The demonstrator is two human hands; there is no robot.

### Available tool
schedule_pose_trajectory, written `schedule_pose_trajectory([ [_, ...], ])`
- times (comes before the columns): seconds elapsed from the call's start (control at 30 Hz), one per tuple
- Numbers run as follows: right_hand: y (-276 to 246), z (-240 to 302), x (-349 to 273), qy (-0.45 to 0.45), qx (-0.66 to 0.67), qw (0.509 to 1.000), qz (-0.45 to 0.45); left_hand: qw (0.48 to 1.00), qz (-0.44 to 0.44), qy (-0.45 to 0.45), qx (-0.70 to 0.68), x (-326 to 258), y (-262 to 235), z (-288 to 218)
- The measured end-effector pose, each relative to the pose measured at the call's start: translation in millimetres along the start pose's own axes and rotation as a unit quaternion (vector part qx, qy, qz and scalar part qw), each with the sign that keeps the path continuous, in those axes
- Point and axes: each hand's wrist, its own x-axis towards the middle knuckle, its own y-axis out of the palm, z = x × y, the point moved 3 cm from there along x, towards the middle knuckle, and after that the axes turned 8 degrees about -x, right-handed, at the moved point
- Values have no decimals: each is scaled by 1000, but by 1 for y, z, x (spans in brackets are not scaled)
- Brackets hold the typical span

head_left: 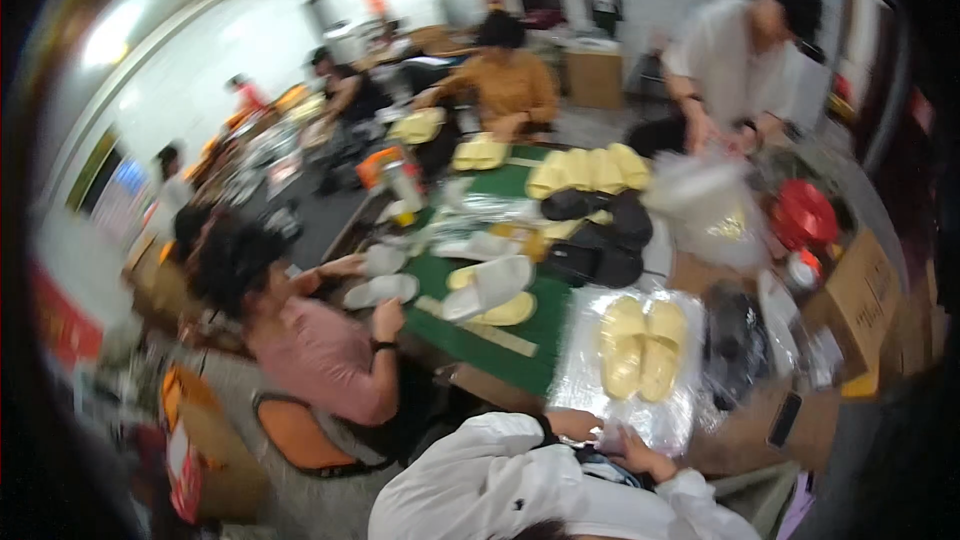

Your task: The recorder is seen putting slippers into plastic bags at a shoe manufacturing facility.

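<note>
A stack of clear plastic bags (575, 365) lies at the table's near right part. On top of it rests a pair of pale yellow slide sandals (643, 348), side by side. At the stack's near edge, my left hand (576, 426) comes in from the left, its fingers closed at the plastic. Close to it on the right, my right hand (643, 456) has its fingers bent together on the same edge of a plastic bag. Both hands are somewhat blurred, and small details between them are hidden. White sleeves cover my forearms.
Black sandals (605, 240), yellow sandals (588, 170) and white sandals (489, 288) lie on the green table (530, 368). A co-worker in pink sits left; another stands far right with a plastic bag (712, 205). A phone (785, 420) and cardboard box (855, 295) are right.
</note>
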Motion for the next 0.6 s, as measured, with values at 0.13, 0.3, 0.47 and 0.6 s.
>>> schedule_pose_trajectory([
  [0.13, -39, 30, -18, -35, -56, 997, -50, 991, -126, 37, -28, -4, -6, 15],
  [0.3, -64, 42, -11, 100, -135, 957, -238, 974, -215, 66, -33, -11, -2, 1],
  [0.47, -25, 11, 38, 144, 269, 866, -397, 997, -50, 48, 20, -21, -17, -31],
  [0.6, -64, 63, 63, 116, 156, 929, -315, 954, -240, -43, 175, -16, -29, -8],
])
